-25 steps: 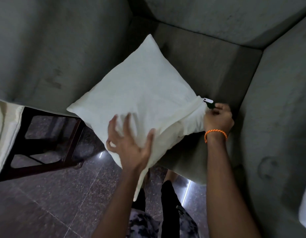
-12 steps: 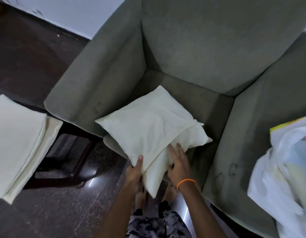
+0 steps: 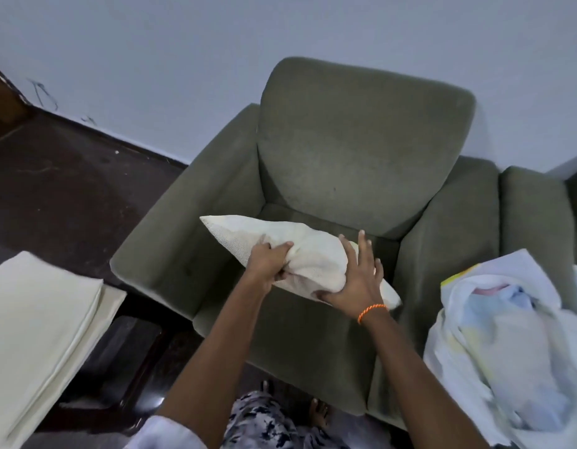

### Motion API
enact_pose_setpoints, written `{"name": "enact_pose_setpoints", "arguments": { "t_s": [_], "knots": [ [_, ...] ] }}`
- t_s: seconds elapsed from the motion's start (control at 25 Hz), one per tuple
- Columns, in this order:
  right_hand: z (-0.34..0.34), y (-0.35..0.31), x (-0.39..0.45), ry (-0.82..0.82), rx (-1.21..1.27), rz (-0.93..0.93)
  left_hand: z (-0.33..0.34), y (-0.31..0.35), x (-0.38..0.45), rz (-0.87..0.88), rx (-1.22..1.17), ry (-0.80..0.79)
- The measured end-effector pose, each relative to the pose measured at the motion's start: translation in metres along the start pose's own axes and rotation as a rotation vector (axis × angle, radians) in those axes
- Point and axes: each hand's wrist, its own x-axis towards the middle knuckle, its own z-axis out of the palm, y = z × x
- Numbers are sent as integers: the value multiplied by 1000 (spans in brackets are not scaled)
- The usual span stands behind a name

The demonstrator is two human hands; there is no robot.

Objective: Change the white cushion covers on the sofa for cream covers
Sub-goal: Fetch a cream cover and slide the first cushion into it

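We find the cushion (image 3: 300, 251) in a pale cream-white cover lying tilted over the seat of the olive-green sofa chair (image 3: 361, 150), one corner pointing toward the chair's left arm. The left hand (image 3: 269, 262) is closed in a fist on bunched fabric at the cushion's middle. The right hand (image 3: 358, 280) lies flat on the cushion's near end, fingers spread wide, pressing down on it; an orange bracelet (image 3: 371, 311) circles that wrist. Left of the chair, a stack of folded cream covers (image 3: 38, 322) rests on a dark wooden stand (image 3: 131, 358). Right of the chair, against its arm, sits a white plastic bag (image 3: 513, 345) with pale cloth inside.
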Motion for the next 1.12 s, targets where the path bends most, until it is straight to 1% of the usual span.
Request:
{"name": "enact_pose_setpoints", "arguments": {
  "t_s": [0.04, 0.08, 0.16, 0.24, 0.28, 0.36, 0.44, 0.48, 0.52, 0.56, 0.6, 0.64, 0.68, 0.76, 0.88, 1.0, 1.12],
  "knots": [
    [-11, -4, 11, -5, 51, -2, 2, 18, 1, 16, -4, -12],
    [-20, -8, 23, -12, 178, 15, 4, 35, 4, 17, -6, -32],
    [-31, -12, 43, 0, 408, 74, 6, 66, 7, 21, 33, -133],
    [-40, -16, 66, 111, 464, 145, 3, 95, 19, 77, 200, -279],
    [-44, -17, 77, 156, 477, 175, 0, 108, 27, 133, 310, -317],
    [-53, -22, 98, 218, 525, 228, -11, 129, 54, 375, 535, -288],
    [-64, -26, 121, 246, 576, 256, -24, 147, 90, 635, 826, -225],
    [-71, -29, 132, 243, 585, 254, -28, 154, 106, 687, 947, -218],
    [-79, -29, 145, 234, 596, 248, -31, 160, 124, 695, 1037, -212],
    [-86, -28, 156, 224, 607, 244, -31, 162, 138, 681, 1072, -220],
    [-93, -27, 167, 218, 623, 238, -31, 166, 155, 650, 1042, -254],
    [-99, -26, 176, 216, 639, 231, -28, 169, 169, 635, 961, -294],
    [-103, -24, 187, 216, 656, 226, -25, 171, 183, 651, 886, -298],
    [-103, -22, 204, 212, 690, 248, -15, 174, 208, 712, 832, -268],
    [-94, -17, 220, 202, 724, 305, 0, 175, 239, 694, 779, -264],
    [-86, -5, 232, 224, 716, 335, 14, 179, 259, 712, 827, -267],
    [-84, 6, 243, 229, 692, 366, 25, 177, 272, 744, 862, -176]
  ]
}}
